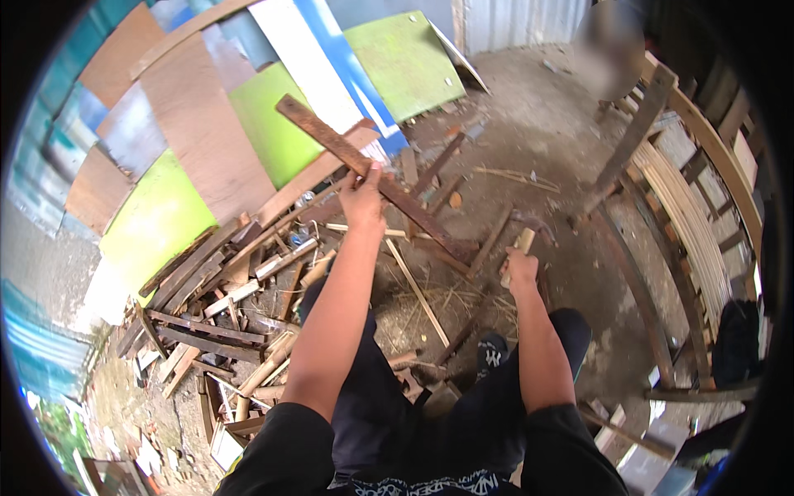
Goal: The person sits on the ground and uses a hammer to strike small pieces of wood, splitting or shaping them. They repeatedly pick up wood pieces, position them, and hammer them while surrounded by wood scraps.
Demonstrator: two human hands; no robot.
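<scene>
Weathered plank (372,174), long, stiff and likely splintery, slants up from the dirt floor (529,107) with my left hand (364,198) closed round its middle, where it balances, while my right hand (521,269) grips a wooden-handled hammer (529,231) above the scrap pile (223,298).

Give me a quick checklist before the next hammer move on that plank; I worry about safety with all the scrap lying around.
1. Left hand grips the dark plank: ok, closed around it near the middle.
2. Right hand grips the hammer: ok, closed on the wooden handle.
3. Plank's lower end braced: cannot tell, it reaches the ground among scrap.
4. Nails in the plank: cannot tell, too small to see.
5. Footing: not ok, loose wood pile lies right beside the legs.
6. Hands apart: ok, hammer head sits clear of the left hand.
</scene>
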